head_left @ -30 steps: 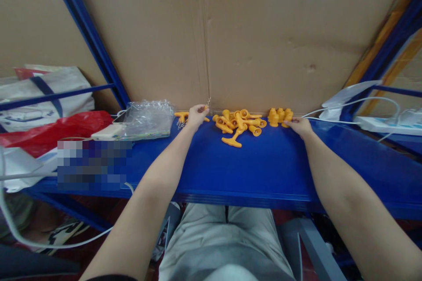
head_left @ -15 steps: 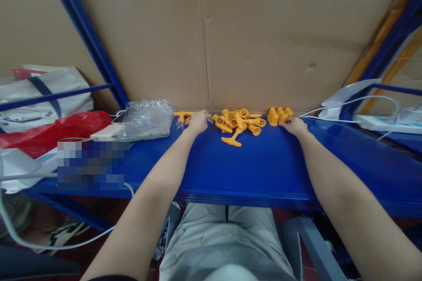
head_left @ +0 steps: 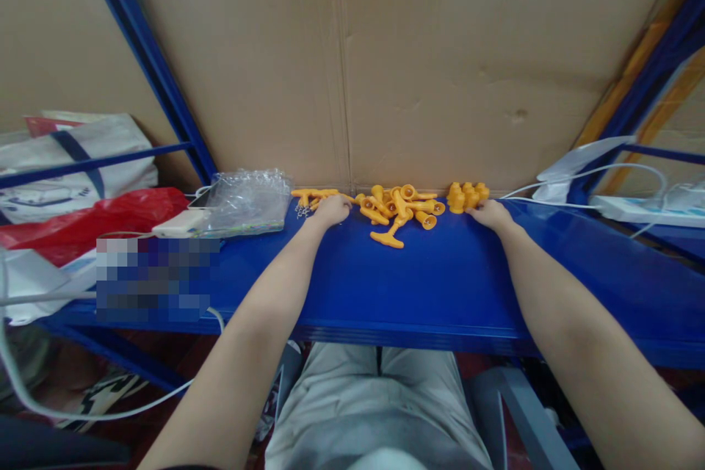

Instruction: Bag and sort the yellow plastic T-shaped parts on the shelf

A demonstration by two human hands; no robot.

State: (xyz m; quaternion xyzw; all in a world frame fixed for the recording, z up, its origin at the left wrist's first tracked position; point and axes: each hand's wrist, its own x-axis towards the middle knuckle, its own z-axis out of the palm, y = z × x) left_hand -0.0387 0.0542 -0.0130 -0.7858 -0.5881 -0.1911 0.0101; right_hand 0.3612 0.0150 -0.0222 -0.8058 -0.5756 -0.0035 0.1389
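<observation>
A heap of small orange plastic parts (head_left: 397, 207) lies at the back of the blue shelf (head_left: 440, 286), against the cardboard. My left hand (head_left: 330, 211) rests knuckles up just left of the heap, fingers curled at the orange pieces with small metal chains (head_left: 306, 198). What it holds is hidden. My right hand (head_left: 489, 214) lies at a tight cluster of upright orange caps (head_left: 467, 195), fingertips touching its right side, fingers curled down.
A clear plastic bag (head_left: 247, 200) and a white power bank (head_left: 179, 223) lie left of my left hand. A red bag (head_left: 82, 220) and a white bag sit further left. White cables and a power strip (head_left: 633, 208) are on the right. Cardboard (head_left: 429, 66) backs the shelf.
My left hand has come down from the cardboard seam to the shelf surface beside the orange heap. My right hand has shifted slightly left along the cap cluster.
</observation>
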